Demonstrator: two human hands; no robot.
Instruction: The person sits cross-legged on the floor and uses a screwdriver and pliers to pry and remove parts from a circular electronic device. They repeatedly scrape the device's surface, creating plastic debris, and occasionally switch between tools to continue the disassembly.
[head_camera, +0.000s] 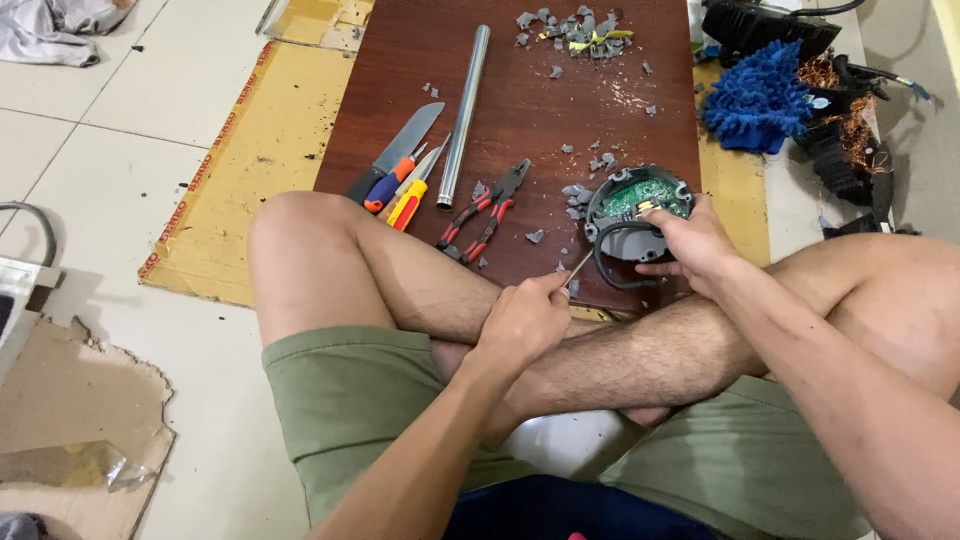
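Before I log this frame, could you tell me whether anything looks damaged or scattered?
Yes. Grey broken fragments lie strewn over the brown board, piled at its far edge. The round housing under the right hand is open, its green circuit board exposed. The left hand holds a thin tool.

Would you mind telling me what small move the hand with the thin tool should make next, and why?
Probably bring the thin tool in the left hand a little closer to the rim of the round housing. Its tip sits just short of the housing, which the right hand steadies, and grey chips suggest filler is being picked out.
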